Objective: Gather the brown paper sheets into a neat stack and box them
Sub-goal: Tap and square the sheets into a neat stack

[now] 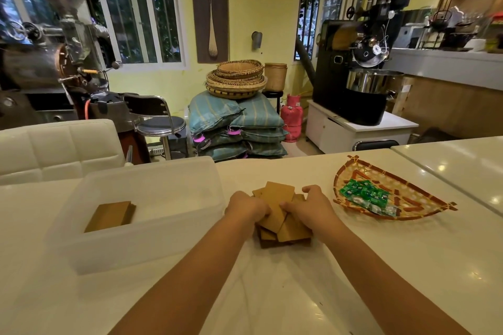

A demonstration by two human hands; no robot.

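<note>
Your left hand [246,208] and right hand [310,205] clamp the loose, fanned sheets [279,211] from both sides; the top sheet's long axis runs away from you, tilted slightly right. They lie on the white table [272,294], between the box [141,242], which holds 1 neat stack [109,216], and a basket [394,193], with coffee roasters behind.

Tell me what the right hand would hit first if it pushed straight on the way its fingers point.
The right hand points left across the brown paper sheets, so it would probably meet the left hand first, almost at once. The fingertips look nearly touching, though depth is unclear.
</note>
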